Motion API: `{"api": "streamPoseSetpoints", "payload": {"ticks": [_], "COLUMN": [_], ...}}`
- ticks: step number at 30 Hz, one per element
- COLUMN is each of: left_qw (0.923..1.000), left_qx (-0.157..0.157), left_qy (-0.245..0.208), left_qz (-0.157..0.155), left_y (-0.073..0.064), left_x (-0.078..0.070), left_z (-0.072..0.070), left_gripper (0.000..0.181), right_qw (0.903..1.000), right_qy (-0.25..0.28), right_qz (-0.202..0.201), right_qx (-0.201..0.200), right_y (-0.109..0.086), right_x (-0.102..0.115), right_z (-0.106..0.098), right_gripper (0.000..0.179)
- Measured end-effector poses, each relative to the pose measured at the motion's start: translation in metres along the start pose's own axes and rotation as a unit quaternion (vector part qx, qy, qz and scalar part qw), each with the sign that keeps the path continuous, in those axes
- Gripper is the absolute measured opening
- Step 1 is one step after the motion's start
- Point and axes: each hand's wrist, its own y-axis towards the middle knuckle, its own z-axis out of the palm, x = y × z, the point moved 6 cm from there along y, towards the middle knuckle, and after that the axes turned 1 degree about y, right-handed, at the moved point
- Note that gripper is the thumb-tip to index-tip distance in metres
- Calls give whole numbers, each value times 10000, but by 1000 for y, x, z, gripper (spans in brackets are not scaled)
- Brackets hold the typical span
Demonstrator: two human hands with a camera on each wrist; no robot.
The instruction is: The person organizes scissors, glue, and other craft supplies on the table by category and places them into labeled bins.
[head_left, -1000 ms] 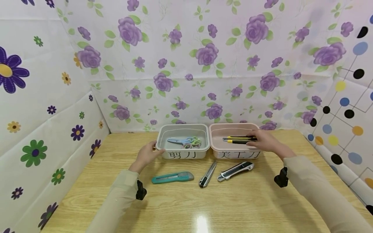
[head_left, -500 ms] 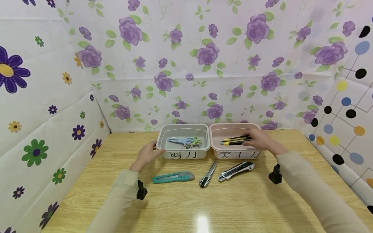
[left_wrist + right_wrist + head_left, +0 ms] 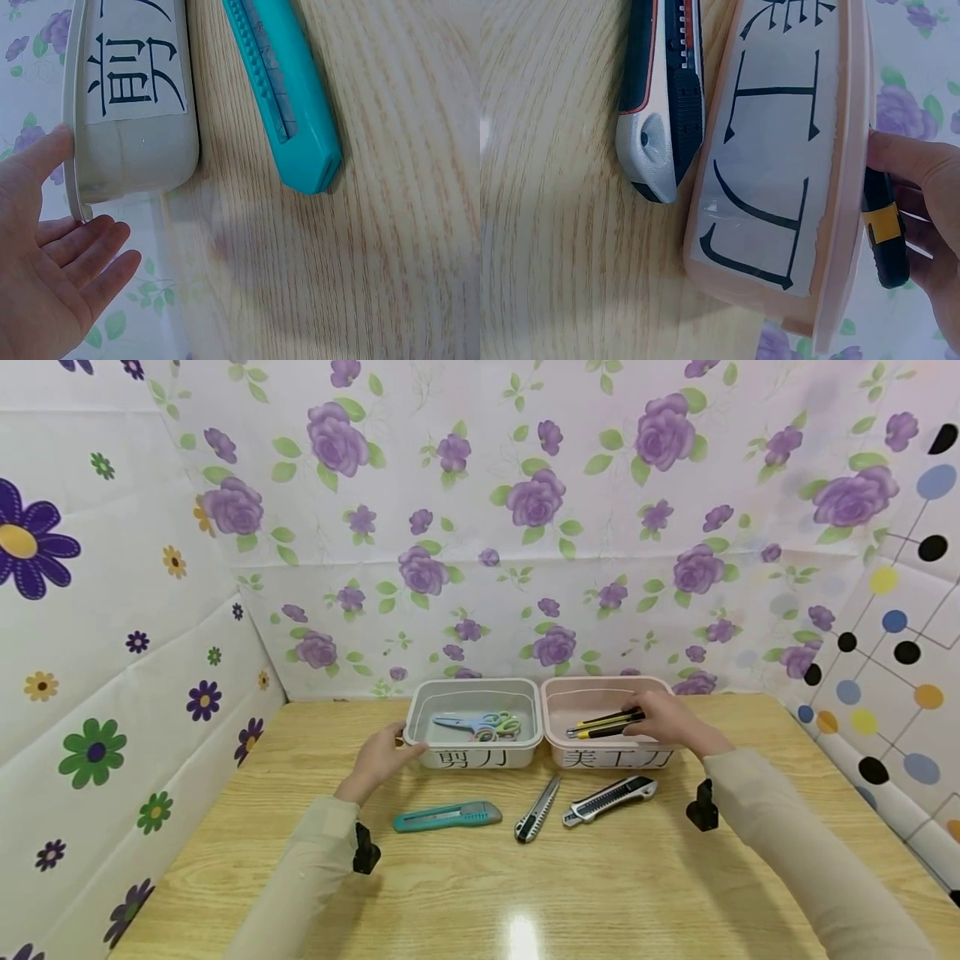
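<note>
My left hand holds the left end of the grey-white bin; the thumb lies on the rim and the fingers reach under it. Blue and green-handled scissors lie inside that bin. At the pink bin, my right hand grips a black and yellow utility knife over the opening. Two such knives show side by side in the head view; whether the hand holds both, I cannot tell. In front lie a teal utility knife, a small silver one and a larger silver-black one.
Both bins stand side by side at the back of the wooden table, with character labels on their fronts. A floral cloth hangs behind them. Patterned cloths line the left and right sides.
My right hand has moved slightly left over the pink bin, and the tips of the yellow-black utility knives have shifted left and lower. The left hand stays on the grey-white bin.
</note>
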Motion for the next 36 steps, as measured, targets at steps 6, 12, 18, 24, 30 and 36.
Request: {"api": "streamPoseSetpoints", "payload": {"ticks": [6, 12, 18, 24, 30, 36], "left_qw": [10000, 10000, 10000, 10000, 10000, 9999], "left_qx": [4, -42, -18, -44, -46, -71], "left_qy": [-36, 9, -7, 13, 4, 74], "left_qz": [5, 10, 49, 24, -12, -8], "left_y": [0, 0, 1, 0, 0, 1], "left_x": [0, 0, -2, 0, 0, 2], "left_z": [-3, -6, -3, -1, -1, 1], "left_gripper": [59, 58, 58, 60, 60, 60], "right_qw": [9999, 9995, 9995, 9994, 9995, 9999], "right_qy": [-12, -128, -190, -215, -235, -110], "right_qz": [130, 229, 197, 210, 196, 32], "right_qx": [82, 165, 177, 151, 70, -21], "right_y": [8, 14, 13, 10, 9, 7], "right_x": [-1, -6, -12, -16, -15, -11], "right_z": [2, 6, 13, 19, 20, 18], "right_gripper": [31, 24, 13, 18, 21, 19]}}
